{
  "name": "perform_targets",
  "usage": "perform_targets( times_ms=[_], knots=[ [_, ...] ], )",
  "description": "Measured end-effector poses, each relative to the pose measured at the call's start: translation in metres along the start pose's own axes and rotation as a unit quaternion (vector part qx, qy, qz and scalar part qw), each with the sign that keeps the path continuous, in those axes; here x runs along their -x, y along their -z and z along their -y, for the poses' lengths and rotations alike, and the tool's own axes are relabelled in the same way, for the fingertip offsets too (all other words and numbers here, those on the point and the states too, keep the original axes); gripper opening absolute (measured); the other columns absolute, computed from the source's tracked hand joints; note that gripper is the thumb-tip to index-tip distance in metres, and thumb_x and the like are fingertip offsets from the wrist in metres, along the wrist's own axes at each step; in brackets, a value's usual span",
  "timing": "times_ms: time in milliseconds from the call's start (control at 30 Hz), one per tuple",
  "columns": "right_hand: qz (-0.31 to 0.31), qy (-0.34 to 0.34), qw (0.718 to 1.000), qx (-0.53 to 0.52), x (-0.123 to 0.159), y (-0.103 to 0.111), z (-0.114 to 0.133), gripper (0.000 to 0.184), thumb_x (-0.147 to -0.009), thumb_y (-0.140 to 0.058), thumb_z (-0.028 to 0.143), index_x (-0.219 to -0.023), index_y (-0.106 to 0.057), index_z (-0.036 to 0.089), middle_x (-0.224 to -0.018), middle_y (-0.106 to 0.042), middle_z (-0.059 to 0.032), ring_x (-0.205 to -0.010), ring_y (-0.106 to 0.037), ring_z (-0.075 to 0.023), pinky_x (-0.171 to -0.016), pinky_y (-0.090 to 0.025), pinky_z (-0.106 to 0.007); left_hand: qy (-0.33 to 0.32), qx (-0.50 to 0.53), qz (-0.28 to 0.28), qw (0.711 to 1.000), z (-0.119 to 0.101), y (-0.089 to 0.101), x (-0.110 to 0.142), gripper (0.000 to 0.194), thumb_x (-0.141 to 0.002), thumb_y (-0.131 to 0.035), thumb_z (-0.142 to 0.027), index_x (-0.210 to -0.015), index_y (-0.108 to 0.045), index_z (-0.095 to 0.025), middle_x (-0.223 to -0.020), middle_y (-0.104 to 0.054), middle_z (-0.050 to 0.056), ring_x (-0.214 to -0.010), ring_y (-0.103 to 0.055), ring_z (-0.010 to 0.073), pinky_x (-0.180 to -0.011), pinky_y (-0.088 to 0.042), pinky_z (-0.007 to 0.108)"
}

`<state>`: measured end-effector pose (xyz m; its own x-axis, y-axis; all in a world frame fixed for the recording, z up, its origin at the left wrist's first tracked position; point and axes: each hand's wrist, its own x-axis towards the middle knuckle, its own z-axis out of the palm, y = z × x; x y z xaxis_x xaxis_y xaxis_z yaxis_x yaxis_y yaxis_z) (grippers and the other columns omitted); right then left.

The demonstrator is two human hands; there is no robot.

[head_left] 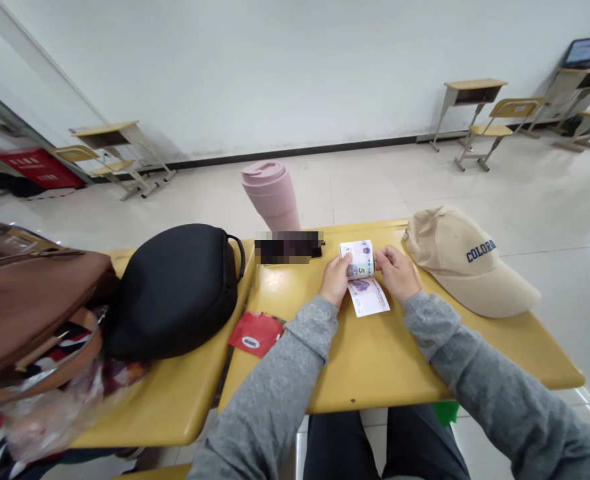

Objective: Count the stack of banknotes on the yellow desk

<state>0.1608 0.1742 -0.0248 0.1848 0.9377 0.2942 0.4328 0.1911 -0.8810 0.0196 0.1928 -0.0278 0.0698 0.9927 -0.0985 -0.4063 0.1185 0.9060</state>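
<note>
Both of my hands hold a small stack of purple and white banknotes (361, 263) above the yellow desk (375, 360). My left hand (335, 279) grips the stack's left side with fingers curled. My right hand (397, 272) pinches the right side of the top note. One note (369, 297) lies flat on the desk just below the hands. Grey sleeves cover both arms.
A pink lidded tumbler (271, 195) stands at the desk's far edge beside a dark flat object (289, 247). A beige cap (467, 263) lies to the right. A red packet (255, 333), a black case (175, 288) and a brown bag (25, 300) lie left. Desks and chairs stand along the wall.
</note>
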Motion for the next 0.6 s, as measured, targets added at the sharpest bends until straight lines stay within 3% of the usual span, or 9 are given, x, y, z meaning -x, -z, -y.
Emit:
perform_targets(
  times_ms=[167,433,600],
  knots=[
    [0.016,-0.01,1.0,-0.012,0.001,-0.007,-0.008,0.028,-0.087,-0.037,0.04,-0.087,-0.058,0.021,-0.078,-0.063,-0.0017,-0.068,-0.054,-0.016,-0.064,-0.04,-0.028,-0.005,-0.003,0.023,1.0,-0.001,-0.002,0.004,0.038,-0.066,-0.069,-0.045,-0.085,-0.064,-0.012,-0.079,-0.07,0.007,-0.079,-0.066,0.0211,-0.08,-0.049,0.036],
    [0.056,-0.006,0.998,-0.037,0.001,-0.012,-0.012,0.026,-0.085,-0.04,0.034,-0.086,-0.062,0.022,-0.079,-0.065,-0.0017,-0.077,-0.058,-0.0182,-0.071,-0.044,-0.029,0.0,0.001,0.054,0.999,0.0,-0.003,0.007,0.039,-0.066,-0.07,-0.046,-0.085,-0.066,-0.012,-0.081,-0.071,0.009,-0.081,-0.066,0.0227,-0.082,-0.047,0.037],
    [0.063,-0.011,0.996,-0.054,0.0,-0.012,-0.012,0.026,-0.084,-0.043,0.037,-0.081,-0.063,0.021,-0.073,-0.064,-0.0009,-0.071,-0.056,-0.0174,-0.066,-0.044,-0.028,0.003,0.015,0.05,0.999,0.001,-0.003,0.006,0.038,-0.065,-0.071,-0.044,-0.084,-0.065,-0.012,-0.079,-0.071,0.008,-0.076,-0.066,0.0207,-0.077,-0.049,0.034]
  ],
)
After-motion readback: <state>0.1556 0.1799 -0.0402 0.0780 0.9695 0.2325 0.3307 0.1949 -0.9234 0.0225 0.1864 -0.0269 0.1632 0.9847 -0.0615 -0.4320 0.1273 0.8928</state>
